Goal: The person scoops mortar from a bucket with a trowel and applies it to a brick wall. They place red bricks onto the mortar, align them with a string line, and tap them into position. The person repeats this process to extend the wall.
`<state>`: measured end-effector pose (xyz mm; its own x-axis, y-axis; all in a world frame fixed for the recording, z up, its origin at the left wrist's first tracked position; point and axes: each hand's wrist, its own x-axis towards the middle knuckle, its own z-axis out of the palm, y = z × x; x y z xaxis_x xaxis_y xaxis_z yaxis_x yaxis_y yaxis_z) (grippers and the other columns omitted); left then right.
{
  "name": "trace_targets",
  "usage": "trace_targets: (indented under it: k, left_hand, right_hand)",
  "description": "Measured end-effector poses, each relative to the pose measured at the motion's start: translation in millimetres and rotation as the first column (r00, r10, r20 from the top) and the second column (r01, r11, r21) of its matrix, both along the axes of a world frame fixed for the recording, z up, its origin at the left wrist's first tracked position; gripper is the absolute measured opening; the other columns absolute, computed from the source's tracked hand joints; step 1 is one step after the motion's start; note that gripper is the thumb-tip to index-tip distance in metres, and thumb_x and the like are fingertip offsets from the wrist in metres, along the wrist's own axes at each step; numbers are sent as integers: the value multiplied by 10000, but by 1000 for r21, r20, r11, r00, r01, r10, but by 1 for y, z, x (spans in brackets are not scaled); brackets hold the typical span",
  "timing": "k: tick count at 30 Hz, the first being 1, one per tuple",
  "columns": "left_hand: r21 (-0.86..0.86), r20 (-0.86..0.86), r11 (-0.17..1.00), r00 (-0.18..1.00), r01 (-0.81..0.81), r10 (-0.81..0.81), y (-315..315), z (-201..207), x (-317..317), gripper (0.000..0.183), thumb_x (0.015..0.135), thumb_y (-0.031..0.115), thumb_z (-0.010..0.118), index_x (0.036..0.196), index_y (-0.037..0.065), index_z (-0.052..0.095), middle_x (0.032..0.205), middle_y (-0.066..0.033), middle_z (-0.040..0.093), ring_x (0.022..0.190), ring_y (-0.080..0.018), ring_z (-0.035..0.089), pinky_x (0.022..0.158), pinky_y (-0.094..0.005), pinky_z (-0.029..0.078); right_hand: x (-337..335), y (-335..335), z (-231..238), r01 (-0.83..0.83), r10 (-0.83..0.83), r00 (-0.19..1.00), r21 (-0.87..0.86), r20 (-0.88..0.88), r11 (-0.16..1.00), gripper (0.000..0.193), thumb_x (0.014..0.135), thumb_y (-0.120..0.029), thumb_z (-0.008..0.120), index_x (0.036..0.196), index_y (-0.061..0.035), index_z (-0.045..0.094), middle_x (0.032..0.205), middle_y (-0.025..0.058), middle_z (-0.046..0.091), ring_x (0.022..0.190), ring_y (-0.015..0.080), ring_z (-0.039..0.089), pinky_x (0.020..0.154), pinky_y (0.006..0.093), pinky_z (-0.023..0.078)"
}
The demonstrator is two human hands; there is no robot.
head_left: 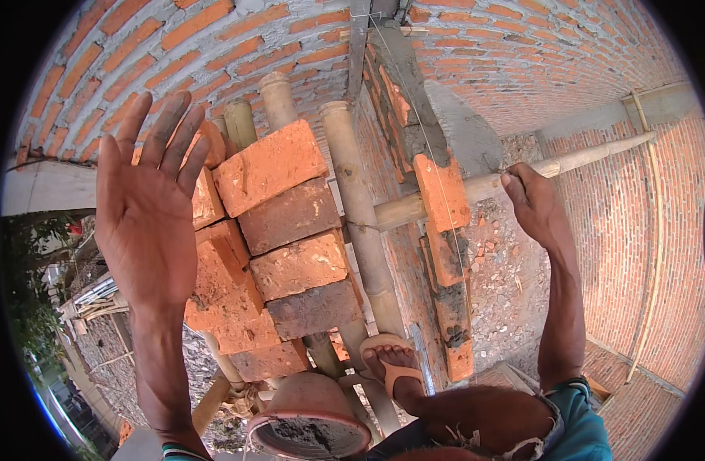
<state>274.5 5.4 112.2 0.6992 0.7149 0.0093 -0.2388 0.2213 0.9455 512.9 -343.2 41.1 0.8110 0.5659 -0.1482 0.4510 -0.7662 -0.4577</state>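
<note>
My left hand (149, 211) is raised with its palm showing and its fingers spread, in front of the stacked bricks (272, 169) and holding nothing. My right hand (530, 201) is closed at the right of a narrow brick wall, around what looks like the handle of a trowel (469, 134). The trowel's grey, mortar-smeared blade reaches toward the wall top; its handle is hidden in my fist. On the wall top, grey mortar (414, 81) covers the far part, and an orange brick (443, 192) sits at the mortar's near end. A thin string (433, 154) runs along the wall.
A bucket of mortar (310, 436) stands at the bottom, near my sandaled foot (394, 369). Bamboo poles (352, 184) support the brick stack, and another pole (567, 163) crosses behind the wall. Rubble (510, 269) lies far below. Tall brick walls (644, 230) rise around.
</note>
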Motion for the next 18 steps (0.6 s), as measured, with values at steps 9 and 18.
trace_targets:
  k: [9,18]
  left_hand:
    - [259,-484,958,841,-125,241,-57,25,-253,622,1110,475,417,1556,46,359,1441,-191,555,1275,-279,600,1080,-405,485]
    - [258,-728,958,628,-122,276,-97,53,-351,773,1074,615,406,1596,51,337,1607,-158,400,1398,-347,469,1167,-511,338]
  right_hand:
    - [-46,126,-70,550,-42,529,304,-848,778,282,1050,-240,598,1181,-10,500,873,45,557,634,107,544,492,291,496]
    - [17,248,-143,694,-185,565,341,-804,635,202,1009,-205,565,1102,-32,517,810,74,560,555,178,542,464,371,490]
